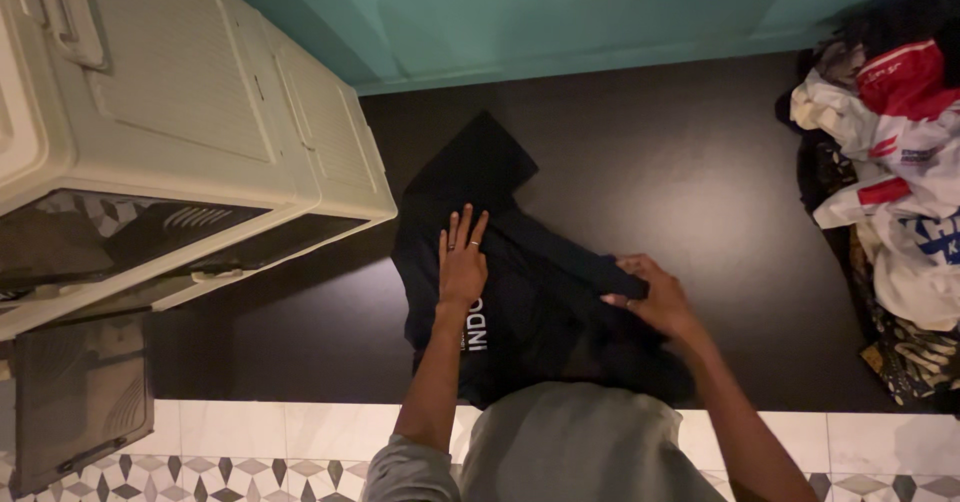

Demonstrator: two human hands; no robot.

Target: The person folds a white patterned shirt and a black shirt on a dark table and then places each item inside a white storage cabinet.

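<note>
Keep your left hand point(462, 267) flat, fingers spread, on the black shirt point(520, 292) at centre of the dark floor point(700, 192), while your right hand point(655, 297), pinching the 3 o'clock edge, folds evenly toward 9 o'clock.

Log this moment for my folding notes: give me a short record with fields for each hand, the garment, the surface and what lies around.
left hand: flat, palm down on the black garment
right hand: fingers pinch a fold of the garment
garment: black, with white print, partly folded
surface: dark tabletop
left side: cream plastic storage cabinet
right side: pile of clothes, white, red and dark
</note>
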